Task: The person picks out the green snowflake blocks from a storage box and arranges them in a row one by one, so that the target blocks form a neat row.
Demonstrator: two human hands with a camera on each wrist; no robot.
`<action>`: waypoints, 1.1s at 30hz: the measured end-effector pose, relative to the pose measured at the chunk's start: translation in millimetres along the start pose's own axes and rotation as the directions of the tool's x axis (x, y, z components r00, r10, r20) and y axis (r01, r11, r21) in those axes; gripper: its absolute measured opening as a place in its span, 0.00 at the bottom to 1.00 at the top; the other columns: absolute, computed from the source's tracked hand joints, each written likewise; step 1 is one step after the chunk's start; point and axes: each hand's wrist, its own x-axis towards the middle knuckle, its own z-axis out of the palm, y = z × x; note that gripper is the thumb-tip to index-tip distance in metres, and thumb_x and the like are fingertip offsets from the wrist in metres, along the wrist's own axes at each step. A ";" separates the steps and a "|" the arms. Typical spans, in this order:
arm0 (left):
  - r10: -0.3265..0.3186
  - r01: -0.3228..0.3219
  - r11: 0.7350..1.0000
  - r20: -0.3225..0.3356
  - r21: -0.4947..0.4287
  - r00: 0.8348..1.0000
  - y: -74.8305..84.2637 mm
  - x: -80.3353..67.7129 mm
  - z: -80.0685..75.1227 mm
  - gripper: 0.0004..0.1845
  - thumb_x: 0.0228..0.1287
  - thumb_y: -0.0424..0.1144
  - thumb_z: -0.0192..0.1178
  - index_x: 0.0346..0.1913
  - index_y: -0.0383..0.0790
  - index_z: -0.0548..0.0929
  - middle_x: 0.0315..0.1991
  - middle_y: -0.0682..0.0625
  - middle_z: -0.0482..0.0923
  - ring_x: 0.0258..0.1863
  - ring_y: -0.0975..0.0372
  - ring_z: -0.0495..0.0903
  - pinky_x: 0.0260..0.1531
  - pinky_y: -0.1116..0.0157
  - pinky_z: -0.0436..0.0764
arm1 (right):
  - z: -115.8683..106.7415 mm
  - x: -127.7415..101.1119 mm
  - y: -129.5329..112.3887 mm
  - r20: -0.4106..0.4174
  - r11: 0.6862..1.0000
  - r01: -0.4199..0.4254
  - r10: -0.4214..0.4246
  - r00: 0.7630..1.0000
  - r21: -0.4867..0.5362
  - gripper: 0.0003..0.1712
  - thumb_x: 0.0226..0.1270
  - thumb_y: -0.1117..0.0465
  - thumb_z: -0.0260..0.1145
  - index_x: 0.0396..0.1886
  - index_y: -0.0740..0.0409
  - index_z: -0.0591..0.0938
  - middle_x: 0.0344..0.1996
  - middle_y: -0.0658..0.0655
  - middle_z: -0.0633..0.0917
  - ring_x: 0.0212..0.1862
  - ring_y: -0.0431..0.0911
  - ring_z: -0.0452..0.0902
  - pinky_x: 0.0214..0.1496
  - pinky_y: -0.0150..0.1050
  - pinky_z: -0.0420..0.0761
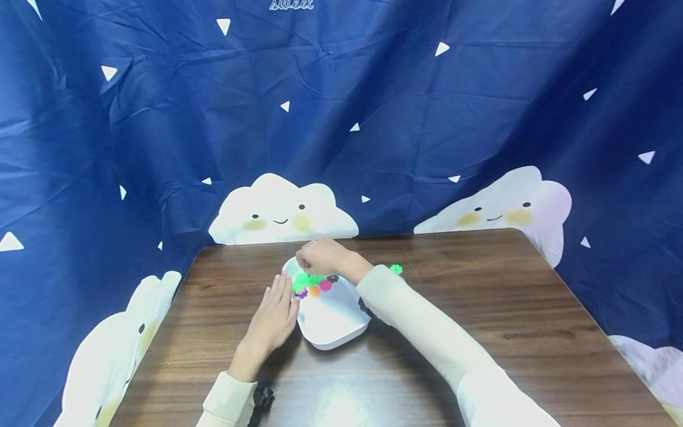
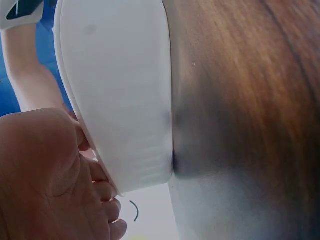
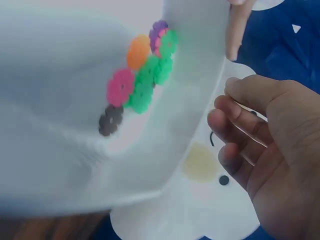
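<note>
Resting at the centre of the head view, the white tray [image 1: 333,323] sits on the desk [image 1: 507,308], a smooth matte plastic dish with rounded corners; its long axis runs from upper left to lower right of the frame, the narrower end pointing toward the backdrop. Small flower-shaped plastic discs [image 1: 312,284] cluster at its far end: green, pink, orange, purple, one dark. One green disc [image 1: 396,269] lies apart on the desk, just right of the forearm. Left hand [image 1: 273,317]: flat, fingers straight, pressed against the tray's left wall. Right hand [image 1: 319,256]: above the far rim, fingers curled; whether it pinches anything cannot be told. Desk is dark wood-grain. Behind hangs a blue cloth [image 1: 160,118] with white clouds.
</note>
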 end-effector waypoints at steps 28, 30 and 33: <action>0.012 -0.011 1.000 -0.045 0.008 0.999 -1.9 -0.1 1.4 0.32 0.78 0.47 0.40 0.75 0.29 0.55 0.78 0.39 0.49 0.79 0.49 0.48 0.75 0.46 0.55 | 47.3 30.6 -4.2 0.142 0.985 -0.159 0.148 0.979 0.068 0.18 0.68 0.56 0.66 0.57 0.50 0.83 0.51 0.49 0.87 0.49 0.42 0.81 0.64 0.39 0.78; 0.007 -0.007 1.000 -0.033 0.003 0.999 -1.9 0.7 0.9 0.32 0.78 0.47 0.40 0.75 0.29 0.55 0.79 0.39 0.48 0.79 0.50 0.46 0.76 0.47 0.53 | 47.0 30.3 -5.7 0.152 0.987 -0.154 0.146 0.977 0.041 0.17 0.67 0.56 0.67 0.54 0.51 0.84 0.46 0.48 0.87 0.45 0.42 0.81 0.59 0.38 0.80; 0.001 -0.001 1.000 -0.019 -0.005 1.000 -1.6 0.7 -0.1 0.32 0.78 0.46 0.41 0.75 0.30 0.54 0.79 0.40 0.47 0.79 0.50 0.45 0.76 0.47 0.52 | 48.2 30.1 -7.2 0.164 0.989 -0.146 0.142 0.976 0.016 0.14 0.65 0.56 0.68 0.50 0.52 0.85 0.40 0.48 0.87 0.40 0.41 0.80 0.53 0.36 0.81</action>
